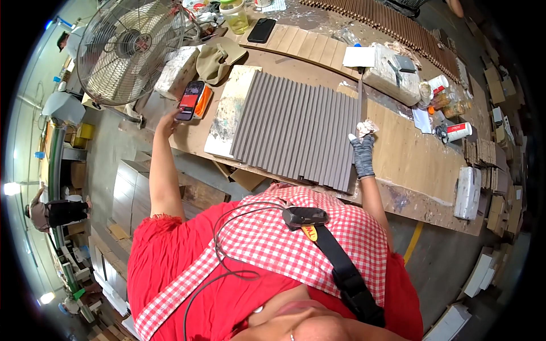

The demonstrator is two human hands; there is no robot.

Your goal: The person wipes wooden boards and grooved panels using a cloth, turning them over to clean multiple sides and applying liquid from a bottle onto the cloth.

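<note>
My bare left hand (167,124) reaches to a phone (190,101) with a lit screen, its fingers at the lower left edge. The phone leans against an orange and white box (203,102). My right hand (363,156), in a grey knitted glove, is closed on a crumpled whitish rag (367,127) beside the right edge of a stack of grey-brown ribbed panels (296,131). The panels lie between my hands, next to a paint-stained pale block (232,113). A narrow metal strip (360,99) lies just beyond the rag.
A large wire-caged fan (132,51) stands at the far left, near an olive cap (219,59). Beyond the panels lie wooden slats (304,46) and a black phone (261,30). Wrapped bundles (392,75), bottles (458,132) and a wood board (415,148) occupy the right side.
</note>
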